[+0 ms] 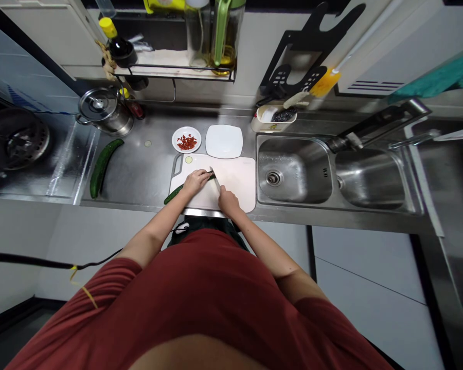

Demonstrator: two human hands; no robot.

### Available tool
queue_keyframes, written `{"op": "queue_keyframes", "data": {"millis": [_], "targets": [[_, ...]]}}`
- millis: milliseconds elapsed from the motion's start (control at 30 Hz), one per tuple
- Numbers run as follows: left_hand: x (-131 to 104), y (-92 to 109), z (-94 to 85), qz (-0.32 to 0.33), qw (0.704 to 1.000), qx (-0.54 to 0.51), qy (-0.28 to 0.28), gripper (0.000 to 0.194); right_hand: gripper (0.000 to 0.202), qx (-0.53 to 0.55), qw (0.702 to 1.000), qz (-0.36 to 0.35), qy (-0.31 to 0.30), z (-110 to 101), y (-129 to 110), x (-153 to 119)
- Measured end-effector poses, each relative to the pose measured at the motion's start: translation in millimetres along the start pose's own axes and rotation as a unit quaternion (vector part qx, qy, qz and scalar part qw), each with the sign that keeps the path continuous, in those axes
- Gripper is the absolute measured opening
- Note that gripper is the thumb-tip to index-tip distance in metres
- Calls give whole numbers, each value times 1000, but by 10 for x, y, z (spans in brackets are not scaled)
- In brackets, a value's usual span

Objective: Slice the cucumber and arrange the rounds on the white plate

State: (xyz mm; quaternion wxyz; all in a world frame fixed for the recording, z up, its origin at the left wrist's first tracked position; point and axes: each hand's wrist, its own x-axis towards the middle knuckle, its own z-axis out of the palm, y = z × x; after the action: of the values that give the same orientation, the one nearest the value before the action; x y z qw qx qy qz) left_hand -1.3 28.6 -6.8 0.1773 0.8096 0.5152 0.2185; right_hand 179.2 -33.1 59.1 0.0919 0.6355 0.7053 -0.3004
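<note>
A cucumber (173, 195) lies slantwise over the white cutting board (239, 180), its lower left end past the board's edge. My left hand (195, 182) is closed over its middle, hiding part of it. In my right hand (228, 200) is a knife (216, 181), the fingers wrapped round its handle. The blade is at the cucumber's right end, close to my left fingers. One pale round cucumber slice (189, 160) rests near the board's handle hole. Just behind the board stand a white plate of chopped red pieces (196, 132) and a bare square white plate (224, 141).
A second cucumber (105, 167) lies on the steel counter at left, near a lidded pot (104, 110) and a stove burner (15, 139). To the right is a double sink (295, 169) with a faucet (386, 123). A bottle shelf (177, 72) hangs above.
</note>
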Motion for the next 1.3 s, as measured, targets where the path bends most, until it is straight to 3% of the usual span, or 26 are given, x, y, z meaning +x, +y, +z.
{"op": "queue_keyframes", "data": {"millis": [900, 1300], "targets": [[26, 0, -15, 22, 999, 30, -4, 30, 34, 1, 1000, -11, 11, -146, -158, 327], [42, 4, -28, 14, 1000, 12, -7, 28, 31, -8, 1000, -5, 1, -82, -63, 164]]}}
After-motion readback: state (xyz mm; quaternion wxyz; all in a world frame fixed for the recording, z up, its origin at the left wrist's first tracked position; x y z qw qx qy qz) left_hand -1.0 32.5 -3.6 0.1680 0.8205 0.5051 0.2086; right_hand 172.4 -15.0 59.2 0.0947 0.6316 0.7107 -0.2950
